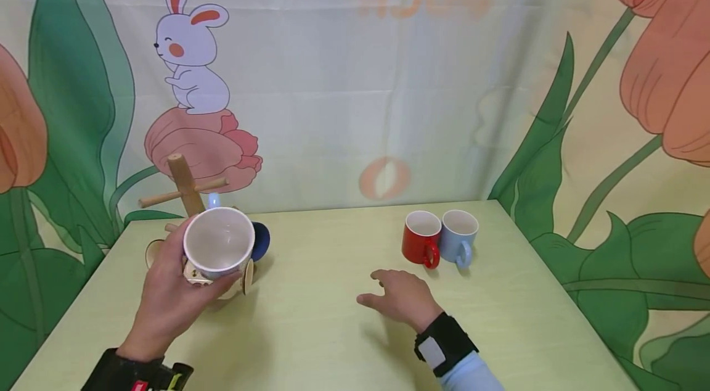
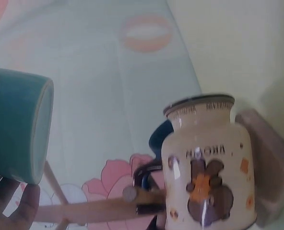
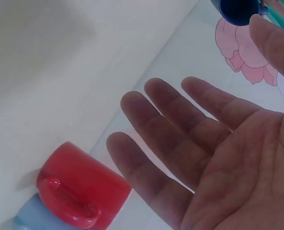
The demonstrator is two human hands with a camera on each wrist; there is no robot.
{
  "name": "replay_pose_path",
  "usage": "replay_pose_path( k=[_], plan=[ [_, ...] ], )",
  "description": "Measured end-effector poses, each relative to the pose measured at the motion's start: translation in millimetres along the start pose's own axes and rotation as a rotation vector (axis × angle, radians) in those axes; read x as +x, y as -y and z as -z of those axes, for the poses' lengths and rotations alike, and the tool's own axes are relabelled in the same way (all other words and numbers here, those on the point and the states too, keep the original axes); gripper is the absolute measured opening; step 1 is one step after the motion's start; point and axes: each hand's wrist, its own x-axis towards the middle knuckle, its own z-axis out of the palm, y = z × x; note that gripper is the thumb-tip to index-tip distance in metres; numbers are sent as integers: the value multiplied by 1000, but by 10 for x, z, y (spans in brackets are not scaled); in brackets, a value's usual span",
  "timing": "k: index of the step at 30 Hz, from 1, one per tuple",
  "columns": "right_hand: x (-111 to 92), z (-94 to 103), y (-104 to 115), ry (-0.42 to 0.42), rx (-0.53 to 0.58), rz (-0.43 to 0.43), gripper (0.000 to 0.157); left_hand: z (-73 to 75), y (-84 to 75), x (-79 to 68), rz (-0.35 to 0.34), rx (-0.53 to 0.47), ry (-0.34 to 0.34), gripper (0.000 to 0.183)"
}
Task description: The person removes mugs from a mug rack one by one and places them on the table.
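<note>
My left hand point(image 1: 172, 301) grips a light blue mug point(image 1: 219, 240) round its body, its white inside facing the head camera and its handle toward the wooden mug rack point(image 1: 185, 184). The mug overlaps the rack in the head view. A cream mug with a bear picture point(image 2: 207, 167) and a dark blue mug point(image 1: 262, 241) hang on the rack, partly hidden behind the held mug. Over the table, my right hand point(image 1: 402, 298) has its fingers spread and holds nothing. Nearest to it stand a red mug point(image 1: 418, 246) and another light blue mug point(image 1: 459, 237), side by side and upright.
The pale table point(image 1: 327, 292) reaches back to a printed cloth point(image 1: 310, 101) with a rabbit and tulips. Both upright mugs stand toward the table's back right, handles facing the front. The rack occupies the left side.
</note>
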Motion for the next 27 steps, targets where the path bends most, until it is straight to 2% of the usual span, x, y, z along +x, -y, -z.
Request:
replay_pose_path(
  k=[7,14,16,23,27],
  plan=[
    [29,126,82,6,-31,23,57,-239,-5,31,9,-90,90,104],
    [82,246,150,22,-48,35,60,-492,-36,27,167,-188,281,96],
    [100,282,171,35,-51,32,61,-562,-33,24,191,-216,322,95],
    [146,387,225,77,-58,18,66,-781,-11,2,188,-279,441,89],
    [162,436,246,91,-56,17,68,-872,-9,-24,188,-348,512,87]
  ],
)
